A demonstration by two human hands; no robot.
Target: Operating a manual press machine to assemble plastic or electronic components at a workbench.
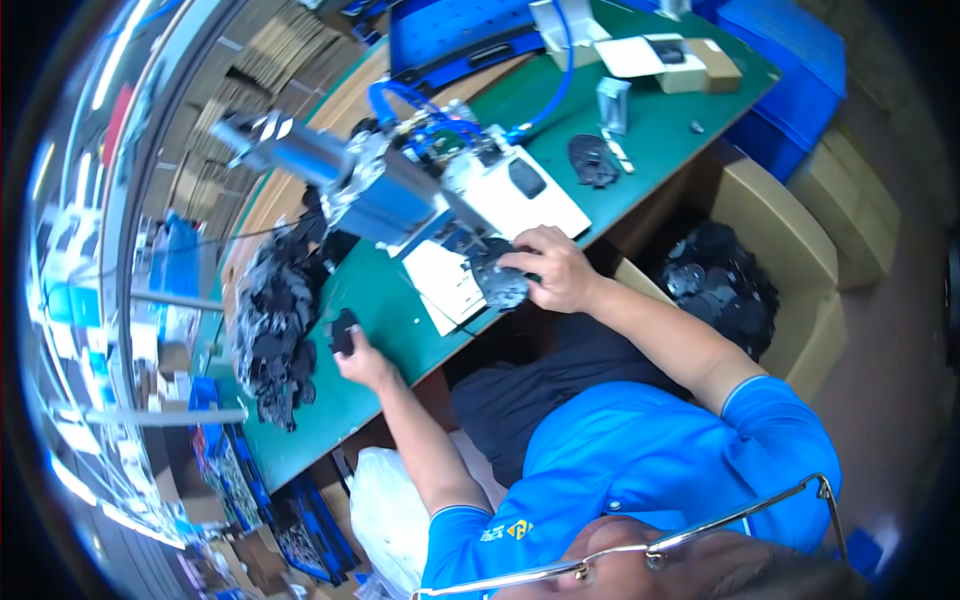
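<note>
My right hand (562, 270) is closed on a flat dark grey piece (502, 285) with a rounded edge, right beside the head of a metal bench press (385, 200). Farther left, my left hand (364, 364) pinches a small flat black piece (343, 328) over the green tabletop (400, 345). A heap of similar flat black pieces (272, 335) lies at the table's left side, near that hand. White plates (535, 205) lie under and beside the press, and a dark oval part rests on one of them.
Another black piece (592, 160) and a small clear container (613, 105) stand beyond the press. Blue air hoses (570, 75) loop behind it. An open cardboard box (800, 215) of black pieces is at the right. Blue bins (790, 60) stand far right.
</note>
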